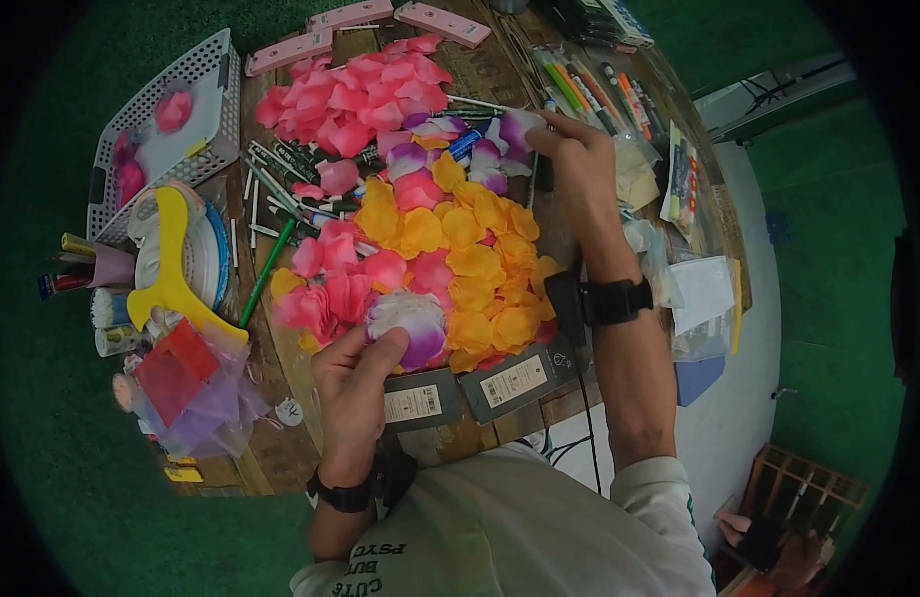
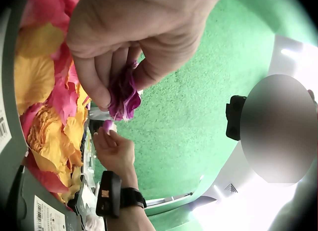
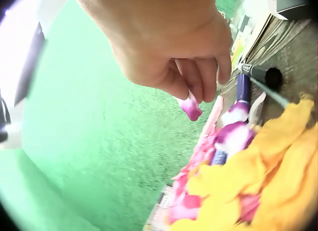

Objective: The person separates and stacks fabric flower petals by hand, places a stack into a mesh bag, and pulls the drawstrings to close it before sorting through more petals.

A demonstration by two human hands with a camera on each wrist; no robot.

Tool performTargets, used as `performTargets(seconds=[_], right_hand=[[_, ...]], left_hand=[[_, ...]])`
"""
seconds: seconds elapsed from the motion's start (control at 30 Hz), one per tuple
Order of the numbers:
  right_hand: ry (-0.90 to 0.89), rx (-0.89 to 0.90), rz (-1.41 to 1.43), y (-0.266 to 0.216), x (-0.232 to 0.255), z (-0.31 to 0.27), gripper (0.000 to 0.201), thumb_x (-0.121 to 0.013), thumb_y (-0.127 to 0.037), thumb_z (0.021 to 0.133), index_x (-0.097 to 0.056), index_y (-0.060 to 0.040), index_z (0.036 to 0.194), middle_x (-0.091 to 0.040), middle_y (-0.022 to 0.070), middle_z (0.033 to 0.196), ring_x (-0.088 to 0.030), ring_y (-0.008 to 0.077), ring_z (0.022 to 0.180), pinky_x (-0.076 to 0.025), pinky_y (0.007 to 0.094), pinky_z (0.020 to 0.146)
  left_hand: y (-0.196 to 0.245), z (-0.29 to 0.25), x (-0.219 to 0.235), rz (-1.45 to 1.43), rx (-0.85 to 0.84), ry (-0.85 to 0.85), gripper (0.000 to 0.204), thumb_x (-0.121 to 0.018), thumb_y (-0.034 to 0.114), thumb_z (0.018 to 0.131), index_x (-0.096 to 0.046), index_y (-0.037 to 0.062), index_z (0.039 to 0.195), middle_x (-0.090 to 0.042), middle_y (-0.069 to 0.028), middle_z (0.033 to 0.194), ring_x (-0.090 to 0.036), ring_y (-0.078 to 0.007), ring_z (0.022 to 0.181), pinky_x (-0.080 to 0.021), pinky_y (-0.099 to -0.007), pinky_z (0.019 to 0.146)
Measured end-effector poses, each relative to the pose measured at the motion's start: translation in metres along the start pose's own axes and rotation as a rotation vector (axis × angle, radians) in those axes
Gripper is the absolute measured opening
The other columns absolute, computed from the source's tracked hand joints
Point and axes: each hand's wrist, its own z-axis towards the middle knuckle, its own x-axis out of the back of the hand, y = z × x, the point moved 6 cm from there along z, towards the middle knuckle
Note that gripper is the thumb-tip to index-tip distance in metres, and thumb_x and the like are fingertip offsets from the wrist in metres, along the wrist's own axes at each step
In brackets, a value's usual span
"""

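Observation:
My left hand (image 1: 351, 398) pinches a layered bunch of purple-and-white artificial petals (image 1: 408, 323) between thumb and fingers, low over the near side of the heap. In the left wrist view, the bunch's purple edges (image 2: 124, 97) fan out below the fingertips. Farther off, at the right, my right hand (image 1: 586, 164) holds a purple-and-white petal (image 3: 190, 107) by its pale end. Below and beside that hand lie several loose purple-and-white petals (image 3: 234, 135), near a blue marker (image 1: 466, 144). Yellow petals (image 1: 465, 229) spread between the two hands, with pink petals (image 1: 326, 298) among them.
A heap of pink petals (image 1: 361, 95) covers the far side of the wooden table. White basket (image 1: 226, 104), yellow-handled item (image 1: 172, 254) and mesh pouches (image 1: 196, 388) stand left. Markers (image 1: 589, 95) and plastic packets (image 1: 701, 298) line the right. Dark labelled cards (image 1: 418, 400) lie at the near edge.

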Motion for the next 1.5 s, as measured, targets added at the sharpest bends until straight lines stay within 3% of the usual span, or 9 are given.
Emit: performTargets(seconds=[0.2,0.4,0.47,0.5,0.7,1.03,1.1,1.23,1.5], right_hand=[[-0.34,-0.204,0.545,-0.023,-0.016,-0.064,0.026,-0.061,0.0,0.078,-0.062,0.0096,0.102,-0.066,0.0124,0.092,-0.061,0.014,0.084,-0.046,0.0226,0.077],[-0.593,-0.226,0.411,-0.052,-0.03,-0.128,0.034,-0.067,0.0,0.073,-0.063,0.0032,0.106,-0.067,0.0105,0.093,-0.064,0.0155,0.083,-0.046,0.0303,0.088],[-0.678,0.437,0.027,-0.081,-0.038,-0.145,0.034,-0.064,-0.001,0.072,-0.062,0.0002,0.106,-0.067,0.0124,0.082,-0.065,0.0215,0.074,-0.044,0.0408,0.092],[-0.714,0.561,-0.039,-0.083,-0.042,-0.15,0.043,-0.062,-0.001,0.071,-0.055,-0.0007,0.114,-0.064,0.0152,0.082,-0.063,0.0283,0.077,-0.037,0.0492,0.099],[-0.502,0.807,-0.258,-0.087,-0.046,-0.16,0.06,-0.063,0.002,0.068,-0.044,-0.0005,0.125,-0.061,0.0116,0.082,-0.06,0.0278,0.086,-0.033,0.0517,0.1],[-0.317,0.709,-0.124,-0.075,-0.032,-0.164,0.064,-0.072,-0.001,0.067,-0.046,-0.0014,0.125,-0.068,0.0107,0.096,-0.064,0.0235,0.092,-0.034,0.0455,0.102],[-0.552,0.058,0.159,-0.044,-0.038,-0.158,0.053,-0.073,-0.003,0.07,-0.053,0.0008,0.119,-0.068,0.0122,0.097,-0.064,0.0194,0.093,-0.039,0.042,0.1],[-0.491,0.337,0.101,-0.043,-0.034,-0.158,0.023,-0.071,-0.001,0.07,-0.066,0.0035,0.092,-0.069,0.0111,0.083,-0.066,0.0163,0.08,-0.042,0.0419,0.098],[-0.467,0.487,-0.029,-0.049,-0.033,-0.148,0.021,-0.065,-0.003,0.071,-0.065,0.0001,0.091,-0.063,0.0155,0.071,-0.063,0.03,0.065,-0.049,0.0401,0.088]], left_hand=[[0.003,0.001,0.0,-0.008,-0.041,0.014,0.02,-0.06,0.006,0.085,-0.064,-0.0052,0.101,-0.066,-0.0054,0.091,-0.058,-0.0071,0.081,-0.045,-0.0209,0.074],[0.003,0.001,0.0,-0.004,-0.016,0.041,0.02,-0.058,0.005,0.085,-0.062,-0.0056,0.102,-0.065,-0.0068,0.091,-0.06,-0.0094,0.078,-0.047,-0.0224,0.07],[-0.001,0.0,-0.002,-0.024,0.008,-0.007,0.02,-0.06,0.007,0.085,-0.064,-0.0035,0.101,-0.065,-0.0034,0.088,-0.058,-0.0056,0.075,-0.046,-0.0201,0.068],[-0.003,0.0,-0.003,-0.009,0.011,-0.023,0.019,-0.059,0.006,0.085,-0.065,-0.0033,0.101,-0.065,-0.0028,0.086,-0.058,-0.005,0.074,-0.046,-0.0194,0.066],[-0.001,-0.009,-0.008,0.028,-0.009,-0.042,0.017,-0.057,0.003,0.084,-0.065,-0.0031,0.098,-0.064,-0.0014,0.081,-0.056,-0.0033,0.07,-0.045,-0.0184,0.062],[0.004,-0.018,-0.013,-0.005,-0.017,-0.126,0.02,-0.056,0.003,0.085,-0.064,-0.0042,0.102,-0.065,-0.0018,0.085,-0.057,-0.0041,0.074,-0.045,-0.0193,0.064],[0.004,-0.018,-0.014,0.006,-0.019,-0.152,0.021,-0.057,0.004,0.085,-0.063,-0.004,0.103,-0.065,-0.0017,0.086,-0.057,-0.004,0.075,-0.045,-0.0192,0.065],[0.0,-0.021,-0.015,-0.02,0.041,-0.2,0.022,-0.06,0.007,0.086,-0.063,-0.0032,0.105,-0.064,-0.0012,0.088,-0.056,-0.0035,0.077,-0.044,-0.0187,0.065],[-0.007,-0.008,-0.016,0.085,0.01,-0.105,0.017,-0.061,0.006,0.086,-0.064,-0.0041,0.099,-0.064,-0.0018,0.086,-0.056,-0.0041,0.076,-0.045,-0.0191,0.067]])
